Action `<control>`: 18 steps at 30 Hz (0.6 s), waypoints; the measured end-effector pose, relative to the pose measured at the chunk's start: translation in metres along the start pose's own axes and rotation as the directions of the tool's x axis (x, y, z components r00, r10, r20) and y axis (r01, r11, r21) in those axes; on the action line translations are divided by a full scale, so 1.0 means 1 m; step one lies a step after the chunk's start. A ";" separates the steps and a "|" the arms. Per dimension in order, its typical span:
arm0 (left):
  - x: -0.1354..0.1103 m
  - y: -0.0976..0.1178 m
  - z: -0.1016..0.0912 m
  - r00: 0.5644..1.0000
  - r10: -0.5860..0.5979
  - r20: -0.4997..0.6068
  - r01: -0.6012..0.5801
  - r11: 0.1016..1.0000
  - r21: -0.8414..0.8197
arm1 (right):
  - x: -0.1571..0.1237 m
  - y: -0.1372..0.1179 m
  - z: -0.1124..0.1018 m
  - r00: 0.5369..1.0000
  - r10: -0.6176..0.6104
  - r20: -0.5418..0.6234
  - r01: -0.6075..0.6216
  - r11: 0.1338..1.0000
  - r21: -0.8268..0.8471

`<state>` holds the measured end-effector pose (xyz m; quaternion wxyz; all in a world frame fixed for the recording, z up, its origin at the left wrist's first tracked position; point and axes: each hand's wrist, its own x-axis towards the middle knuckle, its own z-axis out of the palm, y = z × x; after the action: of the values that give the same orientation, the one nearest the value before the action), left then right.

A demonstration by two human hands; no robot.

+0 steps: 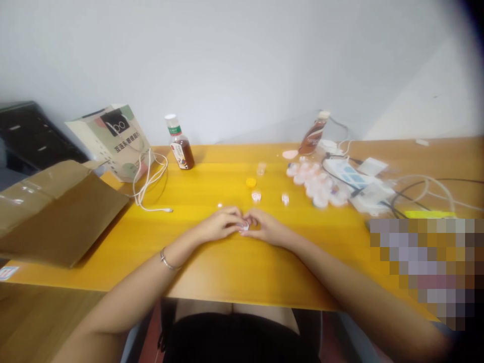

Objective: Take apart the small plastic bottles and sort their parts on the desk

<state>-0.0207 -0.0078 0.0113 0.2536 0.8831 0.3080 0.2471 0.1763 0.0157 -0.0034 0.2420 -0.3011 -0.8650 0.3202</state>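
Note:
Close together above the table, my left hand [222,224] and my right hand [267,228] pinch a small white piece [246,227] between their fingertips. Its exact kind is too small and blurred to tell. Just beyond the fingers sits a small white-and-red container or cube [256,195], with a similar one [285,199] to its right. Farther back are a round yellow lid-like piece [251,182] and a small pale clear piece [261,168]. A tiny white bit [220,205] lies beyond my left hand.
Clustered round pale containers [317,184] stand right of centre, beside a brown drink bottle [313,133] and a power strip with cables [372,194]. On the left are a sauce-coloured bottle [182,150], a white cable [149,189], a paper bag [121,143] and a cardboard box [56,212].

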 end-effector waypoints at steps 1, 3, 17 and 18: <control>0.000 -0.001 0.000 1.000 0.002 0.003 -0.002 1.000 0.003 | 0.000 0.000 0.000 1.000 0.006 0.002 -0.006 1.000 0.003; 0.000 0.000 -0.001 1.000 0.009 0.009 -0.009 1.000 0.020 | 0.001 0.001 0.000 1.000 0.014 0.000 -0.014 1.000 0.010; 0.001 0.008 -0.005 0.995 0.055 0.085 -0.072 0.974 0.216 | 0.001 0.000 -0.001 0.999 -0.021 0.028 0.021 1.000 -0.007; 0.002 0.008 -0.005 0.995 0.052 0.085 -0.069 0.976 0.209 | 0.002 0.000 -0.001 0.999 -0.022 0.033 0.022 1.000 -0.007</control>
<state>-0.0190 -0.0106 0.0206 0.1626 0.9230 0.2954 0.1855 0.1757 0.0173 -0.0026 0.2300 -0.2869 -0.8733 0.3194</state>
